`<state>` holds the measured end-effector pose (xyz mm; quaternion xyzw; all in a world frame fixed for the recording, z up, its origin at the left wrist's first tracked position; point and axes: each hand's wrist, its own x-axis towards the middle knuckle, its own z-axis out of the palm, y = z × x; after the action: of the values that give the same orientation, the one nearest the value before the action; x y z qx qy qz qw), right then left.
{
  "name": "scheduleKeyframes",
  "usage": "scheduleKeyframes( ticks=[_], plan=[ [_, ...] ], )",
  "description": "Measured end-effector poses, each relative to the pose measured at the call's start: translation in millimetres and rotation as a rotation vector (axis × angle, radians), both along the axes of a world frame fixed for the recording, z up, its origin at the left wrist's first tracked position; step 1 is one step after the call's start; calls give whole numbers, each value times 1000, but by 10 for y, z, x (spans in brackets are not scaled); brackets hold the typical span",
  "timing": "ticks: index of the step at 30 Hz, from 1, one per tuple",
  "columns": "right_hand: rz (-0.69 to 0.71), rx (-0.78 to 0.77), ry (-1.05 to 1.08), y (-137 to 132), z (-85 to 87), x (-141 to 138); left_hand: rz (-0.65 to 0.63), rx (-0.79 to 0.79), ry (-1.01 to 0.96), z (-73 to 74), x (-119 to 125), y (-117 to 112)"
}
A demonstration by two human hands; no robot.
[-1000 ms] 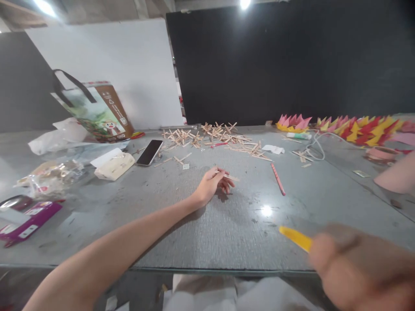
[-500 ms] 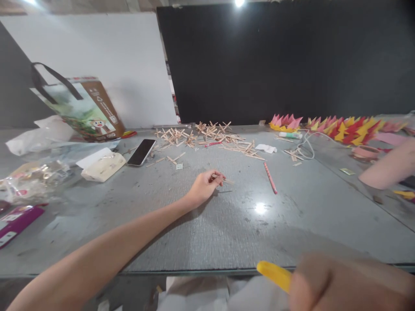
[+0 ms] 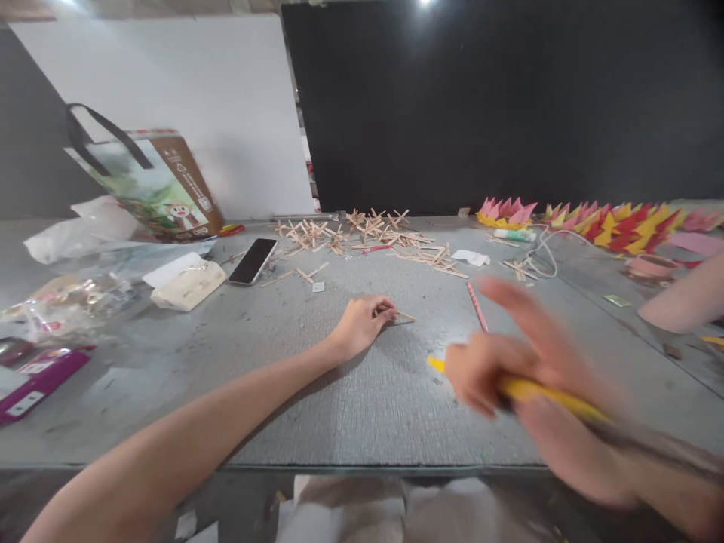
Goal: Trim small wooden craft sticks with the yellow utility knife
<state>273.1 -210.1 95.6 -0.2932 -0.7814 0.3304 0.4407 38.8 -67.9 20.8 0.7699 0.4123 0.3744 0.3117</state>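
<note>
To the left on the worktop, a tissue packet and a phone lie well apart from your hands. Your left hand rests near the middle, much where it was half a second ago, its grip closed in a pinch on a thin wooden stick. To its right, your right hand has just swung up from the near edge, its grip curled round a yellow tool, one finger raised clear. That seems to gather both hands' work over one patch, though tool and stick remain apart. The stick's long axis runs mostly crosswise: its free end points right, slanting slightly towards you, the other end hidden in your fingers. The tool's long axis slants too, its tip pointing left and slightly away from you; blur hides what kind it is. Farther right, another person's arm rests on the worktop.
</note>
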Motion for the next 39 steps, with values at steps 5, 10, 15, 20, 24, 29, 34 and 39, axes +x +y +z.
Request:
scheduleKeyframes(
  ticks=[5, 10, 15, 20, 24, 29, 34, 39],
  plan=[
    [-217, -152, -199, 726, -81, -126, 74, 208, 148, -19, -90, 143],
    [-366, 26, -548, 1119, -454, 77, 116, 138, 145, -62, -136, 213],
    [-395, 96, -648, 1055, -489, 15, 131, 127, 213, -22, -131, 179],
    [-466, 1, -742, 963, -522, -120, 159, 131, 318, 22, -101, 136],
    [-400, -22, -706, 964, -598, -159, 184, 126, 332, 35, -78, 119],
    [-399, 43, -682, 990, -604, -142, 196, 27, 279, 35, -74, 107],
    [-433, 111, -700, 950, -534, -160, 210, -15, 250, 27, -66, 114],
    [-412, 124, -676, 953, -547, -184, 199, -2, 240, 28, -67, 124]
  ],
)
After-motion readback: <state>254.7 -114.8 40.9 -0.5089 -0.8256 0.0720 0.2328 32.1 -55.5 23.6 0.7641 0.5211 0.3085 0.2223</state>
